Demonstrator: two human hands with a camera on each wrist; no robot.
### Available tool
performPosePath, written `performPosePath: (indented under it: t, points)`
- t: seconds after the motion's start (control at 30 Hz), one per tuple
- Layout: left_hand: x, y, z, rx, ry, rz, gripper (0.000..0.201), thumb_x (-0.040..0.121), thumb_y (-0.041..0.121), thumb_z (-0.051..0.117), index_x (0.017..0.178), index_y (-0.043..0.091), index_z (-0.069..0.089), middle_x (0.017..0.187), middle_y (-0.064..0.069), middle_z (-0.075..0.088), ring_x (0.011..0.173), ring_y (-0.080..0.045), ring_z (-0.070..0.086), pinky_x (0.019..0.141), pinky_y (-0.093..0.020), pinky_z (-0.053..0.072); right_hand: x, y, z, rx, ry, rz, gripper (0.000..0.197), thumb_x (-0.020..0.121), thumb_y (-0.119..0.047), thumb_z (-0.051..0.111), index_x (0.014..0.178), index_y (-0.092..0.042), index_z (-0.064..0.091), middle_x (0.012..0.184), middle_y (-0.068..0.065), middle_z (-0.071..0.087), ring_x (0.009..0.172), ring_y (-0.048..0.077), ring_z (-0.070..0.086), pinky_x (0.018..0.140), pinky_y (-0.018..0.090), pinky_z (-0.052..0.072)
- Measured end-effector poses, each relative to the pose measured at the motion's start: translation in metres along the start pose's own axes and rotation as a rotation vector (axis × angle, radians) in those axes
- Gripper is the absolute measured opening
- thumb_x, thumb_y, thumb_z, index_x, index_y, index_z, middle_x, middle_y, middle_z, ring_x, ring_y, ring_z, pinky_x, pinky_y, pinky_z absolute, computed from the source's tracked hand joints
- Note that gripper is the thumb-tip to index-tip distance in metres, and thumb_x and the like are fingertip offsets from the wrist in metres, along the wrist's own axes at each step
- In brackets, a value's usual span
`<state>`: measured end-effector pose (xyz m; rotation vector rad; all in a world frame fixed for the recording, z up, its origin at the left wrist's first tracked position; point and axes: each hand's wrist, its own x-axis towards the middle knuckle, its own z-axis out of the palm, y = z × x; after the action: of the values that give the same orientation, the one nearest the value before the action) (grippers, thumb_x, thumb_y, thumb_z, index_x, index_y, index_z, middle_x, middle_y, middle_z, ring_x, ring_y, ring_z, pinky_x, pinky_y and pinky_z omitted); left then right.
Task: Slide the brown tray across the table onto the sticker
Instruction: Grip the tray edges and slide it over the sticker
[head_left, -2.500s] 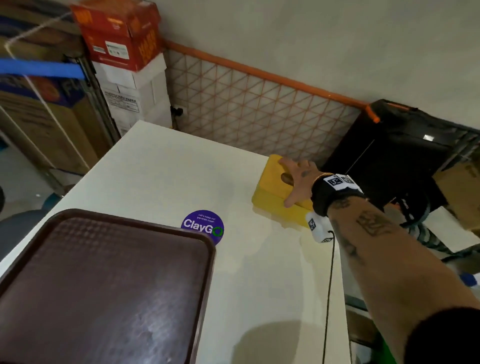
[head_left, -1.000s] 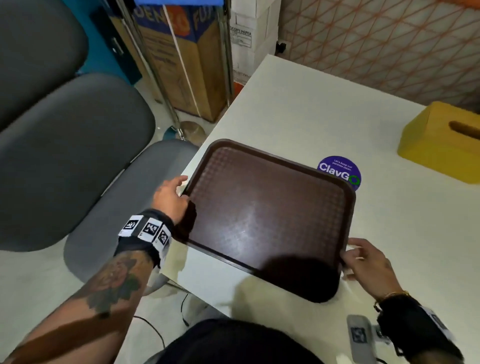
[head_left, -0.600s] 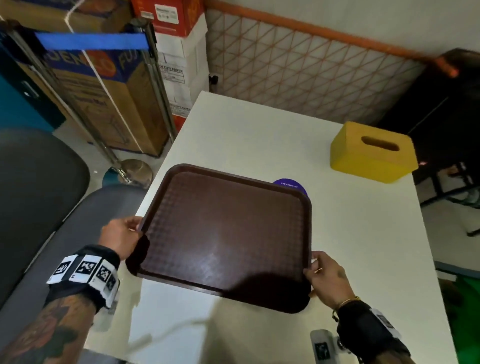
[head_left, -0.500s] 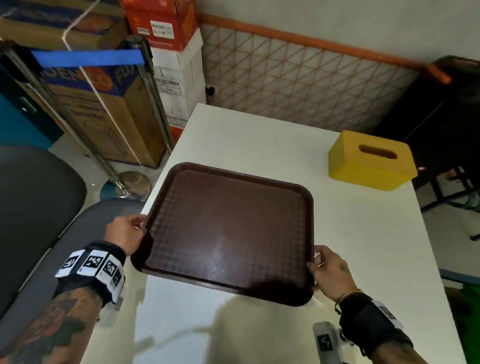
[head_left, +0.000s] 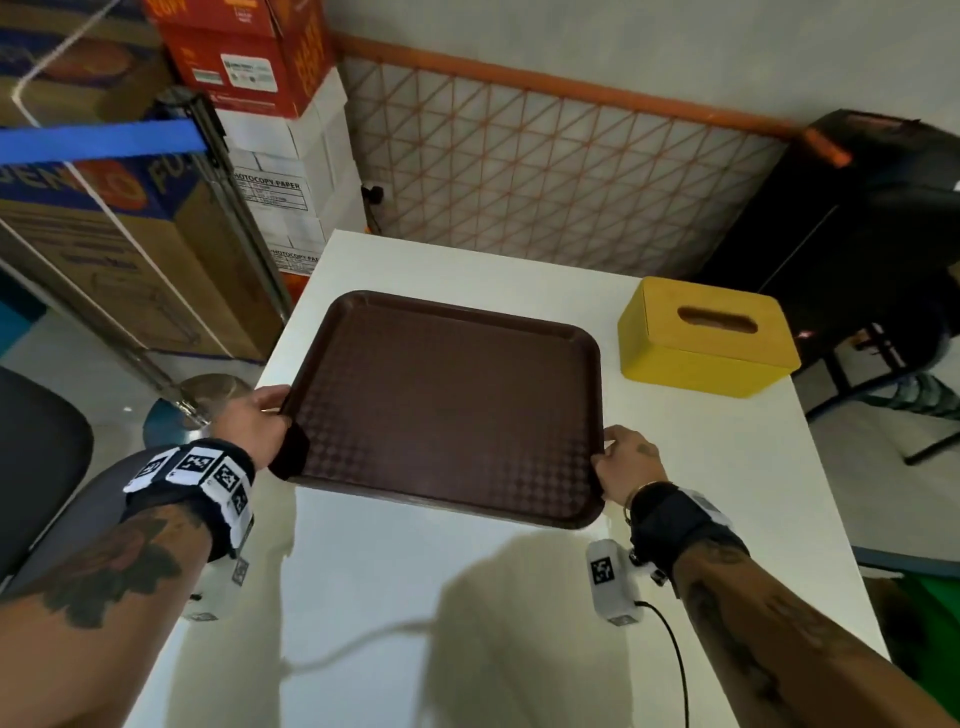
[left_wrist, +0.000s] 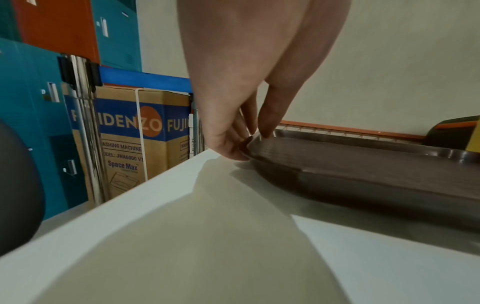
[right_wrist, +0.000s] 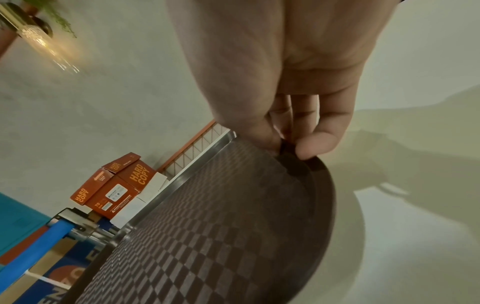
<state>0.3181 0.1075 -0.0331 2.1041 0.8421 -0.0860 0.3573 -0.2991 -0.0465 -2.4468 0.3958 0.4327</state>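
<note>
The brown tray (head_left: 447, 405) lies flat on the white surface (head_left: 727, 467), toward its far left part, and sits between the two hands, each holding one of its near corners. The left hand (head_left: 254, 423) is at the near left corner, at the surface's left edge; in the left wrist view its fingers (left_wrist: 233, 144) reach down, close together and slightly bent, with the tips against the outside of the rim and the thumb on top of the rim, so the rim is pinched. The right hand (head_left: 626, 465) is at the near right corner; in the right wrist view its fingers (right_wrist: 319, 144) are curled and bunched, and the thumb and fingertips pinch the tray's lip between them. There is one tray, and two hands on it. One yellow tissue box (head_left: 706, 343) stands on the surface to the right of the tray, near its far right corner but apart from it. The sticker does not show in any view. Beyond the surface are stacked cardboard boxes (head_left: 244, 57) and an orange-framed mesh panel (head_left: 545, 176) against the wall.
</note>
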Motion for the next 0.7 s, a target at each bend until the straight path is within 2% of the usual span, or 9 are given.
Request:
performPosePath:
  t: [0.07,0.13,0.2,0.27,0.33,0.4,0.5,0.57,0.7]
  points:
    - [0.001,0.003,0.003,-0.03,-0.002,-0.001,0.045,0.083,-0.004,0.052,0.127,0.005,0.058,0.13,-0.013,0.06,0.119,-0.03,0.055,0.099,-0.029,0.038,0.005,0.003,0.003,0.062,0.005,0.012,0.034,0.087,-0.009,0.054,0.12,-0.006,0.059,0.11,0.02,0.069,0.098,0.037,0.065,0.089,0.042,0.055]
    - [-0.003,0.001,0.001,-0.056,0.025,-0.008,0.042,0.084,0.001,0.056,0.126,0.005,0.059,0.131,-0.013,0.061,0.12,-0.03,0.055,0.101,-0.029,0.037,-0.001,0.005,0.003,0.093,0.028,0.001,0.036,0.089,-0.013,0.059,0.124,-0.005,0.058,0.094,0.016,0.073,0.095,0.033,0.066,0.09,0.035,0.052]
    - [-0.009,-0.012,-0.005,0.019,0.078,-0.052,0.038,0.084,0.011,0.059,0.122,0.009,0.062,0.127,-0.011,0.064,0.117,-0.031,0.058,0.103,-0.035,0.04,-0.014,0.012,0.005,0.158,0.05,-0.007,0.04,0.089,-0.019,0.064,0.126,-0.008,0.054,0.078,0.005,0.067,0.09,0.032,0.065,0.09,0.039,0.053]
    - [-0.017,-0.032,-0.007,0.004,0.102,-0.157,0.034,0.084,0.015,0.06,0.117,0.01,0.065,0.116,-0.015,0.069,0.103,-0.033,0.065,0.096,-0.04,0.049,-0.033,0.02,0.008,0.276,0.053,0.021,0.04,0.088,-0.02,0.065,0.126,-0.013,0.053,0.076,0.004,0.059,0.077,0.029,0.065,0.076,0.045,0.059]
    - [-0.031,-0.043,-0.002,-0.252,0.056,-0.26,0.03,0.084,0.007,0.058,0.114,0.003,0.063,0.098,-0.022,0.07,0.08,-0.032,0.068,0.077,-0.04,0.059,-0.05,0.029,0.016,0.358,0.054,0.055,0.033,0.09,-0.015,0.061,0.122,-0.015,0.055,0.081,0.008,0.058,0.066,0.023,0.062,0.054,0.037,0.061]
    - [-0.037,-0.043,0.005,-0.449,0.057,-0.286,0.029,0.084,-0.004,0.054,0.112,-0.002,0.06,0.09,-0.028,0.065,0.067,-0.032,0.066,0.063,-0.035,0.06,-0.059,0.035,0.025,0.39,0.091,0.034,0.027,0.092,-0.012,0.058,0.119,-0.014,0.057,0.084,0.012,0.057,0.066,0.024,0.063,0.042,0.025,0.057]
    - [-0.031,-0.041,0.012,-0.555,0.1,-0.293,0.029,0.083,-0.007,0.054,0.11,-0.003,0.061,0.086,-0.028,0.066,0.051,-0.025,0.068,0.062,-0.032,0.06,-0.057,0.032,0.032,0.445,0.147,0.014,0.023,0.092,-0.001,0.052,0.112,-0.01,0.058,0.079,0.01,0.054,0.059,0.026,0.065,0.04,0.018,0.054]
    - [-0.023,-0.039,0.015,-0.567,0.103,-0.3,0.029,0.082,-0.006,0.055,0.11,-0.002,0.061,0.087,-0.025,0.067,0.048,-0.02,0.069,0.063,-0.032,0.06,-0.05,0.025,0.03,0.5,0.162,0.053,0.025,0.09,0.002,0.05,0.108,-0.012,0.059,0.076,0.009,0.054,0.057,0.025,0.065,0.042,0.017,0.054]
    - [-0.01,-0.019,0.02,-0.581,0.085,-0.305,0.026,0.083,-0.008,0.054,0.107,0.001,0.06,0.086,-0.024,0.066,0.045,-0.018,0.068,0.059,-0.028,0.059,-0.028,0.014,0.024,0.467,0.176,0.045,0.024,0.09,-0.002,0.051,0.111,-0.009,0.06,0.082,0.018,0.059,0.052,0.02,0.069,0.047,0.018,0.057]
